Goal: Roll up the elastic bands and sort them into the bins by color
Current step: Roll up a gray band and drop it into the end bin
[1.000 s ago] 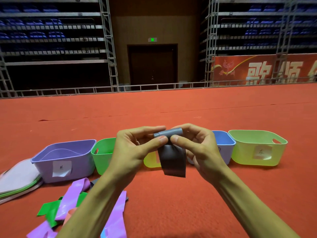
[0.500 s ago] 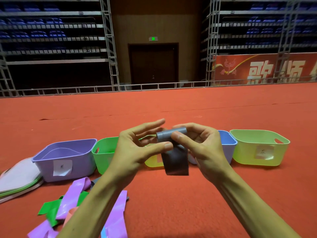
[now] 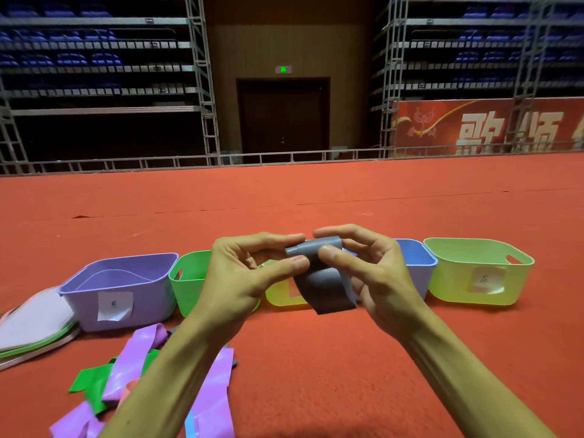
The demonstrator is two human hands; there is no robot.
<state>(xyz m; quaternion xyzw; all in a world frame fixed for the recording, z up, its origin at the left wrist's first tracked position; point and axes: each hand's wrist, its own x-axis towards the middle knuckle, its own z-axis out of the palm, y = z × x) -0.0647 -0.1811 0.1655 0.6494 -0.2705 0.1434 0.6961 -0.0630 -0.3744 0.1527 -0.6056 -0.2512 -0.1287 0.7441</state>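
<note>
both forearms reach forward and meet mid-frame. the left hand (image 3: 246, 279) and right hand (image 3: 373, 279) each pinch the grey band (image 3: 325, 279) between thumb and curled fingers. its top is rolled and its tail hangs free above the red carpet floor (image 3: 316, 358).

behind the hands, five bins run from 9 to 3 o'clock: purple bin (image 3: 126, 298), green bin (image 3: 189, 289), yellow bin (image 3: 278, 297), blue bin (image 3: 417, 267), lime bin (image 3: 458, 279). loose bands (image 3: 142, 352) lie at 7 o'clock. open carpet stretches toward 12 o'clock up to a metal railing (image 3: 284, 156).
</note>
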